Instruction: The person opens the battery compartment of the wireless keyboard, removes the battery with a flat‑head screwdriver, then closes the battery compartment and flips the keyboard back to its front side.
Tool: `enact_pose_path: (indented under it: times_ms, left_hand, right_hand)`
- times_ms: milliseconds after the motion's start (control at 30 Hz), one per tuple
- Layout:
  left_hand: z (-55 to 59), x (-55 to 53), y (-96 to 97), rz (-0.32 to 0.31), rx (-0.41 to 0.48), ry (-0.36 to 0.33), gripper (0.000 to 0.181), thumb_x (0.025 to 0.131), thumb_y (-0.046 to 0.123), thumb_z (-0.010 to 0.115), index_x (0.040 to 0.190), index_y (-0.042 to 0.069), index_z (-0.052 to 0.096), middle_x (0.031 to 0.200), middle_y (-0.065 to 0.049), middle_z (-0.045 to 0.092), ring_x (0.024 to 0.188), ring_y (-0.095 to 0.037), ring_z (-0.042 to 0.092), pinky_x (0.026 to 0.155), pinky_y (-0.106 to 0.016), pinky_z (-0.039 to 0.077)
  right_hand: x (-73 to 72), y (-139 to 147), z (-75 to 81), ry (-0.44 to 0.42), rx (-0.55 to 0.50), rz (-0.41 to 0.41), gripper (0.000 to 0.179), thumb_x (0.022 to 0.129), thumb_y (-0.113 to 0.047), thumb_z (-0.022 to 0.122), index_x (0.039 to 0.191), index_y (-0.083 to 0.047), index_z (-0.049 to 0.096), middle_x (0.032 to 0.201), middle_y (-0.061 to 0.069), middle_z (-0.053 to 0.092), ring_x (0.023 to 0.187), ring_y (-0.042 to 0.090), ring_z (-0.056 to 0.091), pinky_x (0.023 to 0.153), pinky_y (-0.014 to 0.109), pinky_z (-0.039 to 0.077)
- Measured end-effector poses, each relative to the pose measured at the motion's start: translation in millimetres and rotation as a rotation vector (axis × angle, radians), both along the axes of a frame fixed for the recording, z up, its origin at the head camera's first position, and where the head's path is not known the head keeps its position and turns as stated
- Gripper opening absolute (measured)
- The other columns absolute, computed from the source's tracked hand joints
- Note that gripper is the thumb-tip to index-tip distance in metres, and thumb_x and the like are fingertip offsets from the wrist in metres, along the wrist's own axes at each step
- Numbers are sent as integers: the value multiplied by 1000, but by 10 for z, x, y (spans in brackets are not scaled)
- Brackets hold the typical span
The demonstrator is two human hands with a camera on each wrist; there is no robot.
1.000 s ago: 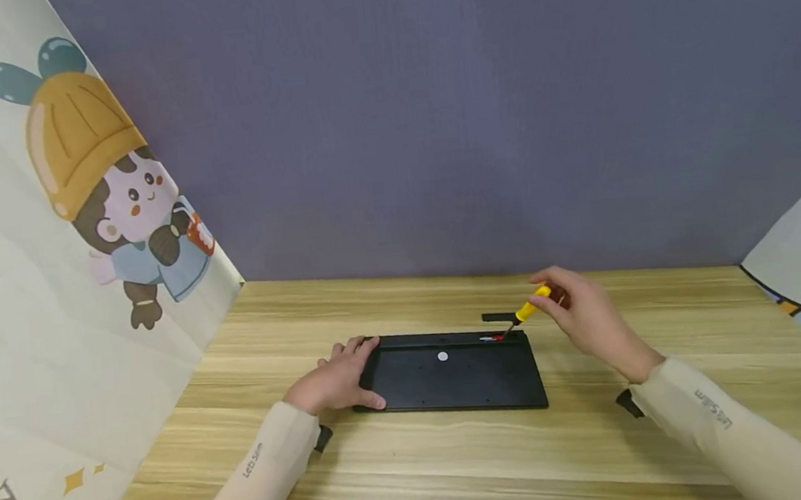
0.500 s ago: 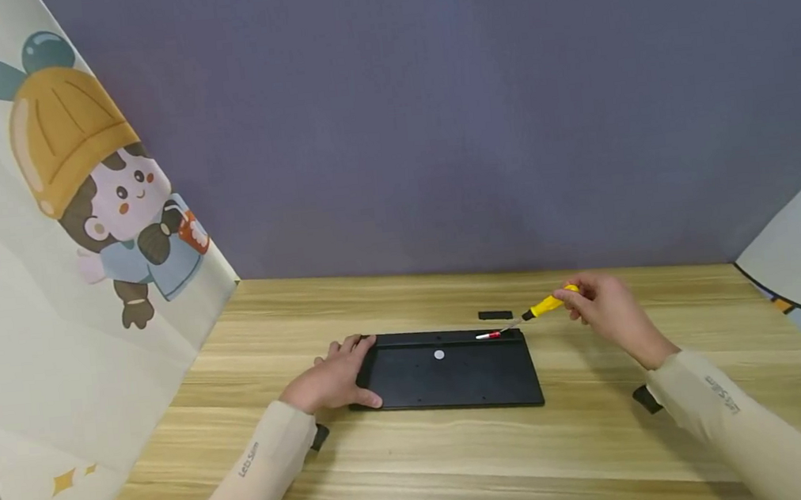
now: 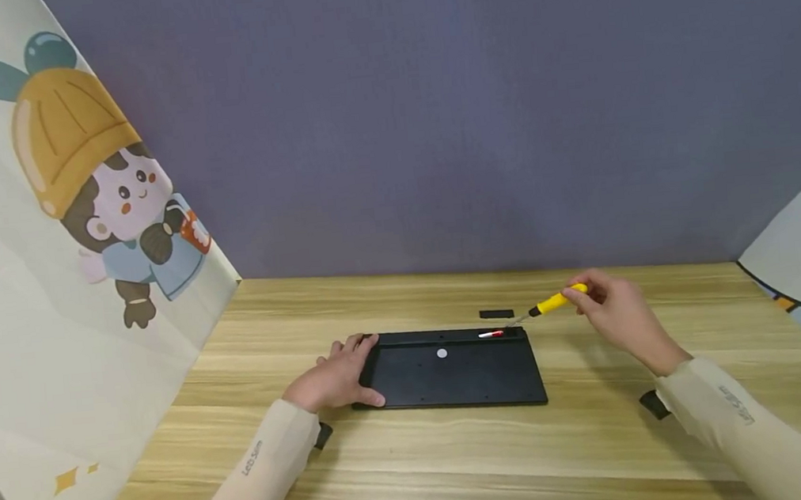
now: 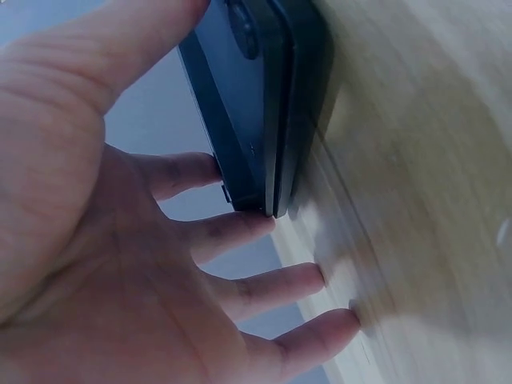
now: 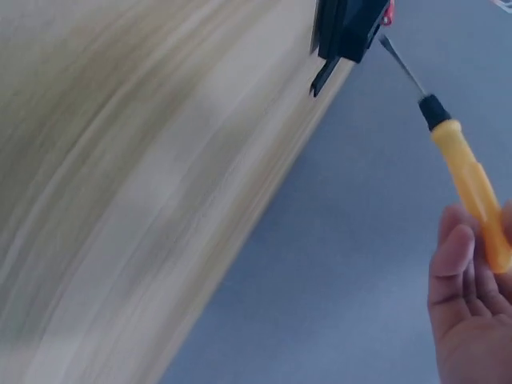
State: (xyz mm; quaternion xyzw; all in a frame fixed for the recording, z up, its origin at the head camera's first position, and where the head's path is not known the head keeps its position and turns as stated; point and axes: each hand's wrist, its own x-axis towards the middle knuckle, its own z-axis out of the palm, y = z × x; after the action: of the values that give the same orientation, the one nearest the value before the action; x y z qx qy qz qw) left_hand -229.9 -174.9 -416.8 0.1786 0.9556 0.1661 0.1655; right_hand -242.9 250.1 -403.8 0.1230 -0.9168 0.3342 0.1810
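A black keyboard [image 3: 469, 375] lies face down on the wooden table. In the slot along its far edge, a red and white battery [image 3: 491, 334] shows near the right end. My left hand [image 3: 333, 379] rests spread at the keyboard's left end, thumb at the near edge and fingers at the far corner. The left wrist view shows those fingers [image 4: 232, 232] nearly straight. My right hand [image 3: 624, 314] pinches the yellow handle of a flat-blade screwdriver [image 3: 555, 301]. Its blade slants down left to the slot beside the battery; contact cannot be told.
A small black battery cover [image 3: 497, 314] lies on the wooden table [image 3: 462, 467] just behind the keyboard. A grey-blue panel [image 3: 432, 120] stands along the table's back edge. White printed sheeting [image 3: 15, 260] borders the left side.
My right hand has moved right and lowered the screwdriver to a flatter slant. The battery's right end now sits free of the blade's earlier steep angle. My left hand stays at the keyboard.
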Motion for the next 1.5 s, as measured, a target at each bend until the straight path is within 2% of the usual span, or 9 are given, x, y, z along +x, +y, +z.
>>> enact_pose_path:
  times_ms: [133,300,433,600,833,1000,1300,1500]
  left_hand:
    - [6,-3,3,-2,-6,-2,99,76,40,78,152,13,20,153,-15,17,136,-46,14,98,-68,22]
    - [-5,-12,-6,0,-18,-4,100,76,41,77,152,13,20,153,-15,17,135,-46,15,98,-67,22]
    - [-21,-22,-9,0,-16,-4,100,75,42,77,152,13,20,153,-15,17,135,-47,15,98,-68,22]
    - [-33,-32,-8,-2,-16,1,100,75,41,78,152,13,20,153,-14,18,135,-46,17,97,-67,23]
    - [-29,-40,-3,-8,-29,5,100,75,42,77,152,13,20,153,-15,18,135,-45,18,97,-68,23]
    - [-36,-40,1,-13,-38,10,100,75,43,77,152,13,20,153,-16,18,134,-45,20,97,-68,24]
    - [-55,-61,4,-11,-37,14,100,75,43,77,152,13,20,153,-15,18,134,-45,19,97,-68,23]
    - [-77,-74,-2,-3,-25,28,99,75,42,78,151,12,22,152,-15,21,133,-44,22,97,-67,25]
  right_hand:
    - [37,58,13,23,1,-45,22,93,-29,62,96,-8,63,72,4,62,55,16,50,43,27,38]
    - [66,144,-47,28,77,-73,16,90,-20,66,88,-5,62,69,2,60,54,15,45,45,26,37]
    - [94,190,-114,-5,118,-94,15,88,-17,68,86,-3,61,69,2,58,54,14,44,47,27,37]
    - [116,203,-169,-91,155,-105,12,83,-14,70,83,-3,64,70,2,60,57,15,47,50,29,38]
    - [167,155,-258,-274,251,-11,11,81,-13,72,78,-9,61,69,-1,56,58,15,48,52,32,39]
    - [184,117,-329,-357,296,35,15,81,-14,72,78,-9,58,69,-1,55,58,16,48,52,31,40]
    - [168,38,-364,-365,310,37,21,82,-17,71,72,-11,53,64,-1,51,57,16,44,53,31,36]
    - [161,33,-353,-401,320,28,22,85,-19,69,74,-10,53,64,-1,49,57,17,43,53,31,35]
